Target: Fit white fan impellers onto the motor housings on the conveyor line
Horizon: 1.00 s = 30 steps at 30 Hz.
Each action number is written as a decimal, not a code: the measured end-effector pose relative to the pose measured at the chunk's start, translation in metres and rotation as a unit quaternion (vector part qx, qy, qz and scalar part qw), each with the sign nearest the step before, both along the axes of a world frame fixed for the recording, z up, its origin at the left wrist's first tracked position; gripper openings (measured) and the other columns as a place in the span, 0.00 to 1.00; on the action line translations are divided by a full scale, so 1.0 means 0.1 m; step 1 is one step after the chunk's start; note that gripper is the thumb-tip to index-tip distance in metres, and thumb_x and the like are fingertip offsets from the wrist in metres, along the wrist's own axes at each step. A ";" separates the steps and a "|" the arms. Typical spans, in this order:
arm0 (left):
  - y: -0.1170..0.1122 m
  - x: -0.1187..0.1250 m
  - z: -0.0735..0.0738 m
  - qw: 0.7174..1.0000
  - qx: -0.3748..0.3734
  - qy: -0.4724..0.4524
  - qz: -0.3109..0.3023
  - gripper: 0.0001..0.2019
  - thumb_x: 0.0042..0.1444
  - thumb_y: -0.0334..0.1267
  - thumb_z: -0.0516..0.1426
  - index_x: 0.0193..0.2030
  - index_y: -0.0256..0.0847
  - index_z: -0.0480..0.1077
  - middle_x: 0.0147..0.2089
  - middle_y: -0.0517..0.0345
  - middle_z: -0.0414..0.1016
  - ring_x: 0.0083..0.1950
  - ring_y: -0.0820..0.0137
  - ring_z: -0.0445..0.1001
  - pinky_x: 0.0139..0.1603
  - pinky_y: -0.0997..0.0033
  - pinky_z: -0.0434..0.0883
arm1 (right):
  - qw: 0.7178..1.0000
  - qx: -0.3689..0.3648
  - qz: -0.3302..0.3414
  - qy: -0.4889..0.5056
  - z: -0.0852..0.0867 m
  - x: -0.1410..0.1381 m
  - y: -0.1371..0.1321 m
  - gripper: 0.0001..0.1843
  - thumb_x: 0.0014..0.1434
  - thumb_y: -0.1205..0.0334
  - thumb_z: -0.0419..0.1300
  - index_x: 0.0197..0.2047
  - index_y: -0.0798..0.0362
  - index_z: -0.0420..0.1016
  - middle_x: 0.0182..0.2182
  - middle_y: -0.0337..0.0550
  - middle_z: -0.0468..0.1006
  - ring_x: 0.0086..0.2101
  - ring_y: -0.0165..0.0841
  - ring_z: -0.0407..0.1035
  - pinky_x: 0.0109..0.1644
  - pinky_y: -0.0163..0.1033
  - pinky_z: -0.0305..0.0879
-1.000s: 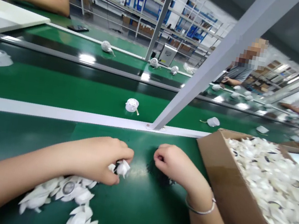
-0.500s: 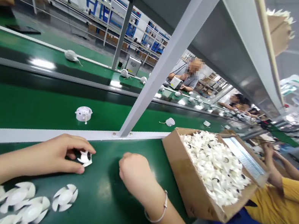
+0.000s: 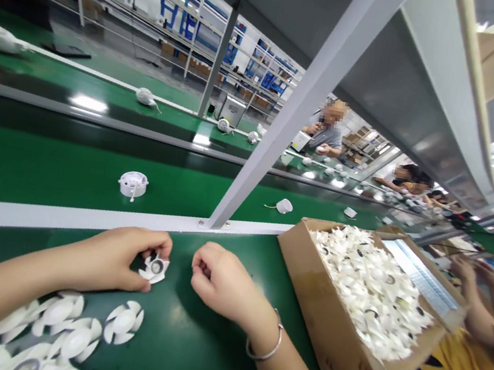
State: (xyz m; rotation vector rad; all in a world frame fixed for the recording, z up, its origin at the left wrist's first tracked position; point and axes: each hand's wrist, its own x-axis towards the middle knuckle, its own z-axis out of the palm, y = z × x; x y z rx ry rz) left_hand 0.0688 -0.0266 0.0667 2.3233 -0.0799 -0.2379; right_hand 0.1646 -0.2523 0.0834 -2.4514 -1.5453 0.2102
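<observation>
Okay, left fingers [image 3: 159,241] are closed on a white fan [image 3: 154,269], right fingers [image 3: 203,261] curl shut, seemingly empty; more fans [image 3: 76,338] lie at seven o'clock, the box [image 3: 316,306] at three o'clock is heaped full.

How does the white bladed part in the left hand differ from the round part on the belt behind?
The bladed part has curved vanes around a dark centre; the round part is drum-shaped with a short wire. The left hand holds the bladed part; the round part lies on the belt. Both are white.
</observation>
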 end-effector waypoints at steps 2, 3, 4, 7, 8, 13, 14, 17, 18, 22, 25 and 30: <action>-0.01 -0.01 0.00 1.000 -0.016 -0.004 0.000 0.18 0.43 0.39 0.65 0.42 0.45 0.67 0.41 0.64 0.76 0.42 0.66 0.73 0.40 0.73 0.64 | 0.990 0.099 0.031 0.090 -0.05 -0.10 0.07 0.05 0.60 0.71 0.54 0.35 0.52 0.66 0.32 0.35 0.69 0.32 0.26 0.64 0.37 0.29 0.60; -0.01 -0.01 0.00 1.000 -0.030 -0.007 -0.002 0.20 0.43 0.39 0.66 0.43 0.45 0.66 0.42 0.64 0.77 0.43 0.65 0.73 0.41 0.73 0.64 | 0.983 0.133 0.037 0.123 -0.08 -0.15 0.10 0.05 0.60 0.72 0.54 0.35 0.52 0.66 0.32 0.35 0.68 0.32 0.26 0.64 0.37 0.30 0.60; 0.00 -0.02 -0.01 0.999 -0.043 -0.009 -0.005 0.22 0.42 0.38 0.67 0.44 0.46 0.64 0.43 0.65 0.78 0.44 0.66 0.74 0.42 0.73 0.64 | 0.978 0.151 0.037 0.140 -0.11 -0.20 0.13 0.05 0.60 0.72 0.54 0.35 0.52 0.66 0.31 0.36 0.67 0.32 0.26 0.63 0.36 0.31 0.59; 0.03 -0.02 -0.04 0.998 -0.056 -0.018 -0.019 0.27 0.41 0.36 0.69 0.46 0.47 0.61 0.45 0.65 0.80 0.44 0.66 0.74 0.42 0.72 0.63 | 0.974 0.161 0.028 0.157 -0.21 -0.28 0.20 0.06 0.59 0.73 0.54 0.33 0.53 0.67 0.30 0.36 0.66 0.29 0.27 0.62 0.34 0.33 0.57; 0.04 -0.02 -0.05 0.998 -0.053 -0.021 -0.022 0.28 0.41 0.36 0.69 0.46 0.47 0.61 0.46 0.65 0.80 0.44 0.66 0.74 0.42 0.72 0.63 | 0.974 0.159 0.029 0.160 -0.25 -0.29 0.22 0.06 0.58 0.73 0.54 0.32 0.53 0.67 0.30 0.36 0.66 0.29 0.27 0.62 0.33 0.33 0.57; 0.06 -0.02 -0.08 0.999 -0.026 -0.025 -0.026 0.29 0.40 0.38 0.71 0.46 0.47 0.62 0.49 0.62 0.80 0.43 0.65 0.74 0.38 0.72 0.61 | 0.972 0.172 0.042 0.158 -0.36 -0.25 0.30 0.06 0.58 0.72 0.55 0.32 0.53 0.69 0.29 0.38 0.68 0.28 0.28 0.63 0.32 0.33 0.59; 0.06 -0.02 -0.08 0.999 -0.022 -0.027 -0.028 0.29 0.40 0.37 0.71 0.47 0.47 0.62 0.49 0.62 0.80 0.43 0.65 0.74 0.37 0.72 0.60 | 0.971 0.182 0.041 0.148 -0.38 -0.25 0.31 0.06 0.58 0.72 0.55 0.33 0.52 0.69 0.30 0.38 0.68 0.29 0.28 0.64 0.32 0.33 0.60; 0.06 -0.02 -0.09 0.999 -0.012 -0.039 -0.033 0.29 0.40 0.37 0.70 0.47 0.47 0.62 0.49 0.63 0.80 0.42 0.66 0.74 0.36 0.72 0.60 | 0.973 0.198 0.028 0.117 -0.42 -0.25 0.34 0.05 0.60 0.70 0.54 0.35 0.52 0.69 0.31 0.40 0.70 0.31 0.30 0.65 0.34 0.34 0.62; 0.06 -0.02 -0.09 0.998 -0.010 -0.042 -0.034 0.29 0.40 0.38 0.71 0.48 0.47 0.62 0.49 0.64 0.80 0.42 0.66 0.73 0.36 0.72 0.59 | 0.974 0.197 0.023 0.110 -0.43 -0.26 0.35 0.05 0.61 0.69 0.54 0.35 0.52 0.70 0.31 0.40 0.70 0.31 0.30 0.66 0.35 0.35 0.62; 0.07 -0.02 -0.09 0.998 -0.005 -0.042 -0.037 0.29 0.40 0.38 0.71 0.47 0.47 0.62 0.48 0.64 0.80 0.42 0.65 0.73 0.35 0.72 0.58 | 0.977 0.192 0.012 0.087 -0.47 -0.26 0.39 0.04 0.60 0.69 0.55 0.36 0.53 0.70 0.32 0.41 0.71 0.31 0.31 0.66 0.36 0.35 0.63; 0.07 -0.02 -0.10 0.998 -0.008 -0.043 -0.037 0.29 0.40 0.38 0.71 0.47 0.48 0.62 0.47 0.64 0.80 0.42 0.66 0.73 0.35 0.72 0.58 | 0.980 0.192 0.017 0.059 -0.46 -0.25 0.40 0.04 0.61 0.69 0.55 0.35 0.53 0.70 0.31 0.41 0.71 0.31 0.31 0.66 0.35 0.35 0.63; 0.07 -0.01 -0.11 0.998 -0.012 -0.045 -0.029 0.30 0.39 0.38 0.71 0.47 0.47 0.62 0.47 0.64 0.80 0.42 0.66 0.73 0.35 0.73 0.59 | 0.984 0.169 0.056 -0.007 -0.41 -0.25 0.38 0.07 0.63 0.70 0.53 0.35 0.55 0.71 0.32 0.44 0.71 0.32 0.32 0.67 0.34 0.36 0.63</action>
